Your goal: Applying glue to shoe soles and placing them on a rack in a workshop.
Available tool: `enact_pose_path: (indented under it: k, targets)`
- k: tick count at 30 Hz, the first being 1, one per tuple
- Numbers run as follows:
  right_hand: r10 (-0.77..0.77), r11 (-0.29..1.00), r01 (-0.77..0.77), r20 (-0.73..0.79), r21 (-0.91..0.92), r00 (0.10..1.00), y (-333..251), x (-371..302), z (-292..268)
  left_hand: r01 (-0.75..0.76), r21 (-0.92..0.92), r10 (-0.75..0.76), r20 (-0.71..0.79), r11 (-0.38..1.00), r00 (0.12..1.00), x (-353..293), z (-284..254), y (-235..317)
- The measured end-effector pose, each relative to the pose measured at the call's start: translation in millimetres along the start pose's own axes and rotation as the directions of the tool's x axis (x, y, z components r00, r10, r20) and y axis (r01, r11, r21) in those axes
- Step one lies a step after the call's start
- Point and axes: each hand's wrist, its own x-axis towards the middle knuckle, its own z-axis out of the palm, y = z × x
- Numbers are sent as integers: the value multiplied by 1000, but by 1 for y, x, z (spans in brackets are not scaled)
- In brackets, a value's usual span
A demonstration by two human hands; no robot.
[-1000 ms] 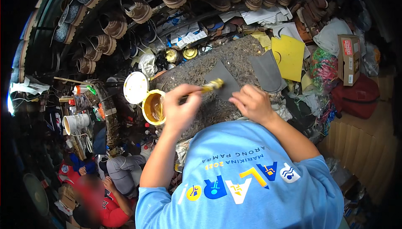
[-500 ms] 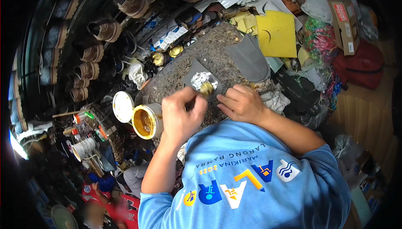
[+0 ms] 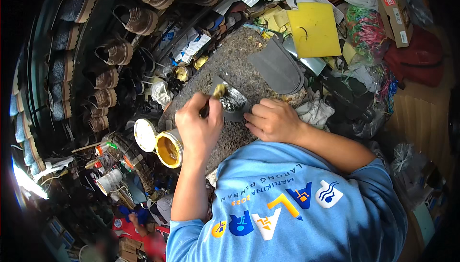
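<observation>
My left hand (image 3: pixel 197 124) is closed around a short brush whose yellowish bristle end (image 3: pixel 220 90) rests near the upper left edge of a grey sole piece (image 3: pixel 235 116). A shiny whitish wet coat covers part of that piece. With curled fingers, my right hand (image 3: pixel 272 119) grips the piece's right edge against the rough dark work surface (image 3: pixel 229 139). Beside my left wrist stands an uncapped white tub (image 3: pixel 179 139) of amber-yellow glue, its round lid (image 3: pixel 144 135) tilted next to it. Beyond my right hand lie stacked grey sole pieces (image 3: pixel 280 68).
Shoes (image 3: pixel 115 51) line racks at the left. A yellow sheet (image 3: pixel 315 29), a cardboard box (image 3: pixel 392 10) and a dark red bag (image 3: pixel 417 58) sit at the far right. Small open tins (image 3: pixel 182 73) stand behind my left hand. Another person in red (image 3: pixel 129 226) is at lower left.
My left hand has moved the brush leftward and up across the grey piece. The whitish coat looks thinner and more spread out. My right hand stays at the edge, while the whole view has shifted slightly.
</observation>
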Motion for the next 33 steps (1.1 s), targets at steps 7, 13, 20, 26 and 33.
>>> enact_pose_path:
  k: [7,13,20,26,33]
  targets:
    - [19,1000,-19,-3,15,1000,-1,2,0,13,39,-11,-39,999,999,19,3,-3]
    - [30,999,-30,8,12,1000,0,1,-1,72,83,-75,39,994,996,26,-3,1]
    - [36,999,-37,4,36,999,0,1,1,66,101,-67,4,993,998,44,-1,-7]
    - [38,999,-38,6,35,999,0,1,0,163,135,-180,131,977,975,50,-9,-1]
    - [37,999,-37,-8,35,999,0,2,-1,146,27,-149,165,989,975,36,-12,-15]
